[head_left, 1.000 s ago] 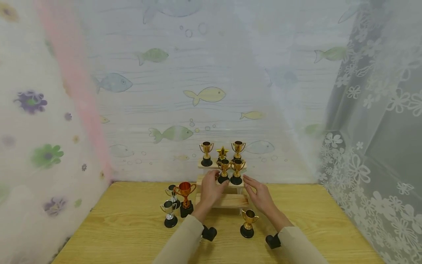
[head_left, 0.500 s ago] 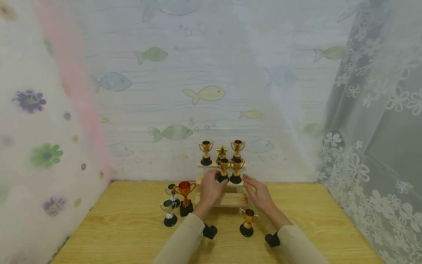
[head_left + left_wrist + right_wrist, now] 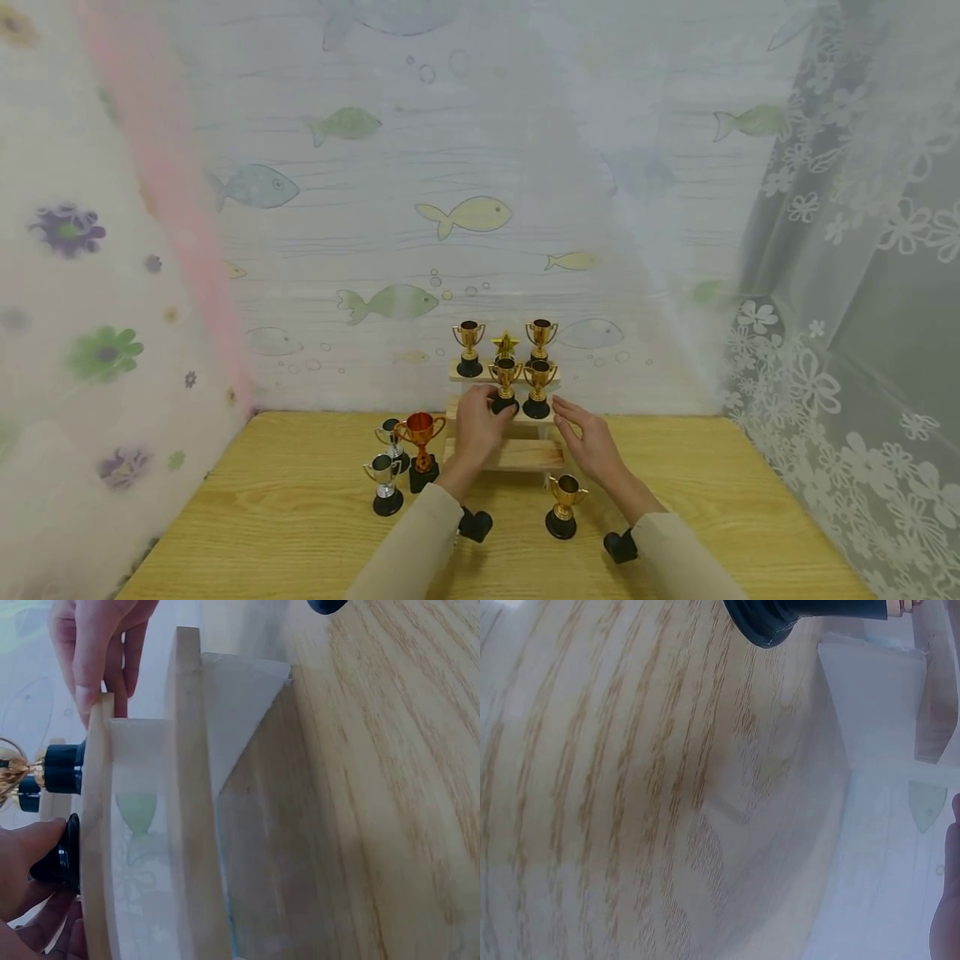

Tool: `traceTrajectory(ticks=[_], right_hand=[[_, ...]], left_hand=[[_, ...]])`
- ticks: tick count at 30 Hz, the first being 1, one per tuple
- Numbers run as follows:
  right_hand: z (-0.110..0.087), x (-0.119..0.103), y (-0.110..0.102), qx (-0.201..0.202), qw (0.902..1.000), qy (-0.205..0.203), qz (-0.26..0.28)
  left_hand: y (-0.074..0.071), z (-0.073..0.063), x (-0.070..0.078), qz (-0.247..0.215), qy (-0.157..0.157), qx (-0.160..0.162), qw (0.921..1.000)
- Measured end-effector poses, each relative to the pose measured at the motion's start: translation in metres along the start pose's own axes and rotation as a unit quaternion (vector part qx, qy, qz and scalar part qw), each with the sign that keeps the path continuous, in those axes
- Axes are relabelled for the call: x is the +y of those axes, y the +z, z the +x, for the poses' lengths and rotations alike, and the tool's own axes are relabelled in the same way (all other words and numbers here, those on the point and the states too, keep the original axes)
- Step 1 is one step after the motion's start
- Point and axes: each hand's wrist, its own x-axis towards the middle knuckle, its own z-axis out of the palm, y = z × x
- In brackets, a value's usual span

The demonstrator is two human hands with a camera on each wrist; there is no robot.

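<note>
1. Here's the stand (image 3: 517, 456) on the counter (image 3: 675, 467), backdrop (image 3: 600, 250) behind.
2. Up on the top step (image 3: 490, 375): top-left cup (image 3: 469, 340), then star trophy (image 3: 506, 344), then top-right cup (image 3: 541, 336).
3. One down, on the middle step (image 3: 452, 407), middle-left cup (image 3: 506, 379) beside middle-right cup (image 3: 538, 385); left hand (image 3: 480, 421), fingers round the first's base; right hand (image 3: 591, 437) at the step's right end.
4. Over left of the stand: front cup (image 3: 386, 479), rear cup (image 3: 393, 437) behind it, inner cup (image 3: 422, 457) to their right.
5. And out front, lone cup (image 3: 564, 502) on the counter, between the sleeves (image 3: 416, 533).
</note>
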Motion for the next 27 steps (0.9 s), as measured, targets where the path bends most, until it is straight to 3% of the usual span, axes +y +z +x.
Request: traceTrajectory(ticks=[14,27], right_hand=[[0.0,-0.001,-0.001,0.0,1.0,0.001,-0.001],[-0.001,-0.003,-0.001,0.0,1.0,-0.001,0.0]], left_hand=[[-0.013,-0.006,0.003,0.0,0.004,-0.004,1.0],[-0.017,-0.02,-0.005,0.007,0.019,-0.015,0.9997]])
